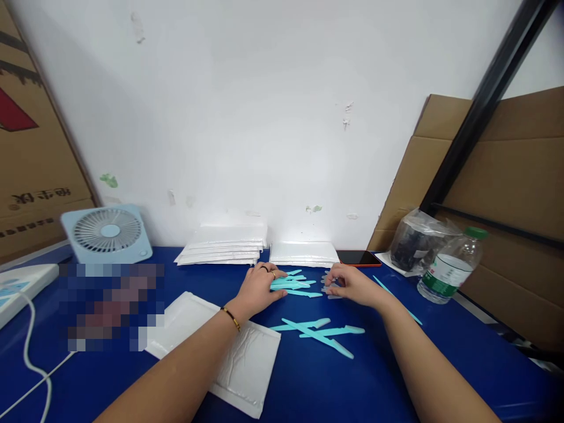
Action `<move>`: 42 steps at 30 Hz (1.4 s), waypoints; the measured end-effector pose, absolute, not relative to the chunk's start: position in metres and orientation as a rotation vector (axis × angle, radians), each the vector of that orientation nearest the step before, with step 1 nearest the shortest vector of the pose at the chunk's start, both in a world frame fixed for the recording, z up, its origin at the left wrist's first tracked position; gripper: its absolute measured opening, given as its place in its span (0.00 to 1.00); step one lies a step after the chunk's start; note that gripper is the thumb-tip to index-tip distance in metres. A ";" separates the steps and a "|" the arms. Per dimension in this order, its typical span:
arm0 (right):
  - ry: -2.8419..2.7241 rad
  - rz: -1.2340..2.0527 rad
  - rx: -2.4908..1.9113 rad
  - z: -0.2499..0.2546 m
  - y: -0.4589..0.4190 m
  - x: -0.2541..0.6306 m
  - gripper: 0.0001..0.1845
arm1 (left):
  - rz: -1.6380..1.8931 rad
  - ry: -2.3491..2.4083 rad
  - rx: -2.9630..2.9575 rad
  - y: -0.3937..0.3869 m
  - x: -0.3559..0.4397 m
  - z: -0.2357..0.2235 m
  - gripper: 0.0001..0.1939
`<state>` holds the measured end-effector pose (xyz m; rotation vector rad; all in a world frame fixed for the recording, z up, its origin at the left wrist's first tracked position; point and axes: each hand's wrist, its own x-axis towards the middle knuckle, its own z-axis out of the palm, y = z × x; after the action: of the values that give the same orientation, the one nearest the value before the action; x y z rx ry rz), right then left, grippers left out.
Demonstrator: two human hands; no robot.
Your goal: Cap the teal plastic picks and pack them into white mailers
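Note:
My left hand (261, 288) is closed around the left ends of a small pile of teal eyebrow razors (295, 283), thumb at the near side and fingers at the far side. Facing it from the right, my right hand (350, 284) has its fingers and thumb curled around several translucent pieces (329, 288), which look like blade ends or covers. How firmly it grips them cannot be seen. Nearer to me, three loose eyebrow razors (319, 338) lie crossed on the blue table. Another thin teal razor (397, 299) rests beyond my right wrist.
A white padded mailer (251, 364) lies under my left forearm. Stacks of white mailers (220, 245) (304, 254) stand against the wall. A phone (359, 258), a bagged dark item (412, 244) and a water bottle (452, 270) are at right; a small fan (108, 232) and white cable (30, 346) are left.

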<state>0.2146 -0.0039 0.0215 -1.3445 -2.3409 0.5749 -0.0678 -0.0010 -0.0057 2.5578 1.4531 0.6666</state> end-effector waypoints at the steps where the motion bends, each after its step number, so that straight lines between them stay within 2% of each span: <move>1: -2.407 0.606 -1.273 0.024 -0.007 0.210 0.14 | 0.680 1.427 2.567 -0.001 -0.067 -0.007 0.23; 7: -2.738 0.760 -1.100 0.022 -0.020 0.184 0.14 | 0.654 1.352 2.530 0.001 -0.060 -0.016 0.13; 12: -2.634 0.713 -1.219 0.016 -0.017 0.183 0.10 | 0.864 1.288 2.464 -0.007 -0.056 -0.006 0.16; 17: -2.447 0.683 -1.251 0.016 -0.015 0.182 0.09 | 0.707 1.118 2.578 -0.013 -0.050 -0.001 0.12; 24: -2.253 0.600 -1.450 0.020 -0.004 0.208 0.11 | 0.732 1.414 2.562 0.000 -0.060 -0.006 0.14; 30: -2.569 0.894 -1.529 0.032 -0.019 0.230 0.15 | 0.755 1.390 2.552 -0.003 -0.059 -0.008 0.13; 33: -2.707 0.950 -1.644 0.029 -0.023 0.228 0.14 | 0.736 1.336 2.559 -0.008 -0.055 -0.007 0.14; 38: -2.701 0.824 -1.462 0.022 -0.021 0.205 0.07 | 0.757 1.180 2.571 -0.019 -0.050 0.000 0.17; 42: -2.578 0.820 -1.357 0.023 -0.023 0.191 0.07 | 0.653 1.099 2.640 -0.023 -0.046 0.001 0.13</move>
<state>0.1906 -0.0229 0.0227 -1.3574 -2.5781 0.8199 -0.0455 -0.0235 0.0015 2.6395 1.0986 0.6529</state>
